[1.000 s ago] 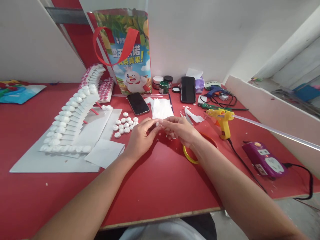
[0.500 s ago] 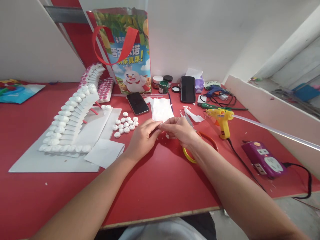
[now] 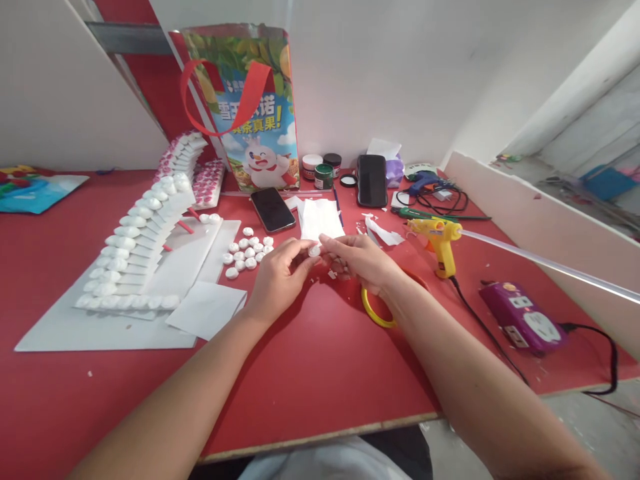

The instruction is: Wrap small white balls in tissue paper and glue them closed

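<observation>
A small round white paper rosette [image 3: 314,251] is pinched between the thumb and forefinger of my left hand [image 3: 285,273]. My right hand [image 3: 363,260] is curled close by, its fingertips at the rosette's right edge; whatever lies between them is hidden. Just behind the fingers is a stack of white paper sheets [image 3: 321,220]. Several similar white rosettes [image 3: 250,252] sit in a cluster left of my left hand. Farther left, a curved white model [image 3: 155,230] edged with rosettes stands on a white board [image 3: 50,331].
A yellow glue gun [image 3: 440,243] with a long glue stick lies right, near a purple power strip [image 3: 525,319]. A yellow tape ring [image 3: 373,310] is under my right wrist. Behind are a phone [image 3: 273,209], a black device [image 3: 372,181], paint jars [image 3: 324,176] and a printed bag [image 3: 260,113].
The fingertips have parted slightly, and the rosette now shows in my left hand. My right fingers have loosened and shifted. The view has moved a little.
</observation>
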A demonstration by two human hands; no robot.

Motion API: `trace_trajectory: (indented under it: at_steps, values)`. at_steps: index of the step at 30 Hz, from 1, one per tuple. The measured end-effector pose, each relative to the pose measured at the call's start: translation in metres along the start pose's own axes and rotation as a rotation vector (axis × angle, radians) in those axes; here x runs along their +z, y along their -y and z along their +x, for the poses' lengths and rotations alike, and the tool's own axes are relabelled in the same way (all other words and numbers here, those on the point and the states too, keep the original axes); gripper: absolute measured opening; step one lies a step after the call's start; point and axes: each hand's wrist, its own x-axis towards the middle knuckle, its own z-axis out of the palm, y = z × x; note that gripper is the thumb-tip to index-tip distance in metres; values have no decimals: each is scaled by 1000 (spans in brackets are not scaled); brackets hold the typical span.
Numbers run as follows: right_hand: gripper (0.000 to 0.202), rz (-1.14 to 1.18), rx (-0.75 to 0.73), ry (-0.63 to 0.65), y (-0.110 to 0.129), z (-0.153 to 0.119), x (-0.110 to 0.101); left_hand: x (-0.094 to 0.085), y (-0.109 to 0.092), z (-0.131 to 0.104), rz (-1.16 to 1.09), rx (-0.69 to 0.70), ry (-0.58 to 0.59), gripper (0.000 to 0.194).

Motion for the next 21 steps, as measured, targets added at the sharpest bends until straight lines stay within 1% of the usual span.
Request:
trace_trajectory:
  at_steps: [2,6,10,13,15,17,19,21]
  values:
    - [50,-5,-2,-5,0,0,2,0,1,0,-4,7,3,10]
    - [39,-31,-40,-3,-3,1,5,-1,0,0,-20,11,38,10]
    - [30,-80,-44,-41,-3,1,6,0,-4,0,-19,5,72,9]
    - [30,-141,-34,-31,-2,-1,6,-1,-5,1,13,30,70,10]
    - [33,-205,-60,-31,-1,-1,4,-4,-2,3,68,37,40,12]
    - [38,-320,-125,-108,-2,1,1,-9,6,7,140,19,-11,14]
    - [39,-460,-223,-243,-5,4,-3,-15,18,10,223,-13,-58,17]
    - [29,-601,-344,-344,-9,8,-5,-20,30,13,323,-10,-89,17]
